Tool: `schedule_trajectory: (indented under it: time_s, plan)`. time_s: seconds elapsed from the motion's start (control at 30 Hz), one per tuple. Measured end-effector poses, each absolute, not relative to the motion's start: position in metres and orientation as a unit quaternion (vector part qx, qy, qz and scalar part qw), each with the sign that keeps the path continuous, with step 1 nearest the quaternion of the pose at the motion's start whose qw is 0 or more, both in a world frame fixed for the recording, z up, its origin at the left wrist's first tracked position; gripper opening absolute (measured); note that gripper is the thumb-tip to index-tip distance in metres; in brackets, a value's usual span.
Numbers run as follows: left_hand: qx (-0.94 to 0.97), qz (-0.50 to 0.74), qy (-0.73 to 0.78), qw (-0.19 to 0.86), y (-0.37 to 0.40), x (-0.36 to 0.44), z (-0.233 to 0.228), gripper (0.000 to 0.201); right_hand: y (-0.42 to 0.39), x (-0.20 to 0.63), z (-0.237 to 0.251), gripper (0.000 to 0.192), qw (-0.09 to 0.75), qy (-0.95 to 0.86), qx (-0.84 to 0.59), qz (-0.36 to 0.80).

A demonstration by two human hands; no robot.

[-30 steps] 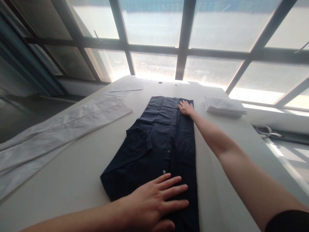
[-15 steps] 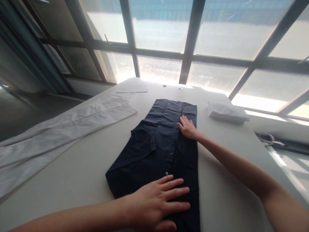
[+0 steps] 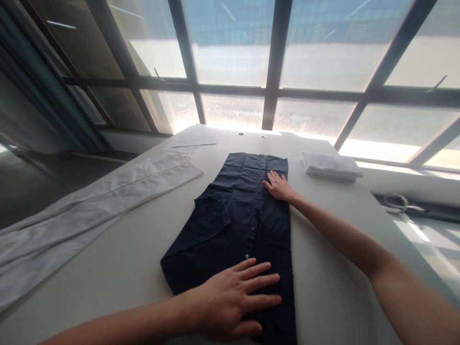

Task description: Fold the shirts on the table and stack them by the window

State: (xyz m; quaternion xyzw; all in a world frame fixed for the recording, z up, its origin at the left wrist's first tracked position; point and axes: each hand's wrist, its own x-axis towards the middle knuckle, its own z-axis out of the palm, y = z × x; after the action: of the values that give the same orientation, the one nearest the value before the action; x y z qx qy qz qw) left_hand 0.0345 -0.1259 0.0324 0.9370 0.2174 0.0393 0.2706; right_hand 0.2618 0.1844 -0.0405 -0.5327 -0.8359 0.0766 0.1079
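A dark navy button-up shirt (image 3: 237, 211) lies on the white table (image 3: 129, 268), its right side running in a straight edge and a sleeve folded over on the left. Small buttons show down its front strip. My left hand (image 3: 237, 297) rests flat on the near part of the shirt, fingers spread. Farther off, my right hand (image 3: 278, 186) lies flat on the shirt near its far right edge, fingers stretched out. Neither hand grips the cloth. The nearest end of the shirt is partly hidden by my left hand and forearm.
White folded cloth (image 3: 93, 196) stretches along the table's left side. Papers (image 3: 194, 138) lie at the far left corner. A stack of white folded cloth (image 3: 331, 166) sits at the right. Beyond the right edge is a roll of tape (image 3: 395, 202). Large windows (image 3: 230, 48) stand behind.
The view has tilted and shifted slightly. Both hands stay flat on the shirt in nearly the same places, and the shirt looks unchanged.
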Motion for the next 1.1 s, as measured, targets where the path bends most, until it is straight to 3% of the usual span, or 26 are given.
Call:
schedule_trajectory:
  time_s: [0.17, 0.4, 0.57, 0.83, 1.1]
  plan:
    - [0.932, 0.043, 0.217, 0.288, -0.125, 0.034, 0.032, 0.06, 0.258, 0.291, -0.032, 0.069, 0.08, -0.785, -0.609, 0.082]
    - [0.931, 0.048, 0.213, 0.293, -0.124, 0.033, 0.029, 0.059, 0.29, 0.301, -0.033, 0.065, 0.122, -0.757, -0.637, 0.074]
    - [0.933, 0.036, 0.211, 0.29, -0.122, 0.034, 0.03, 0.058, 0.254, 0.3, -0.034, 0.06, 0.226, -0.802, -0.551, 0.043]
    - [0.943, 0.033, 0.212, 0.255, -0.109, 0.038, 0.024, 0.052, 0.141, 0.293, -0.025, 0.059, 0.277, -0.849, -0.444, 0.073]
    - [0.954, 0.084, 0.238, 0.162, -0.032, 0.07, 0.002, 0.047, 0.082, 0.256, -0.03, 0.061, 0.186, -0.825, -0.517, 0.13]
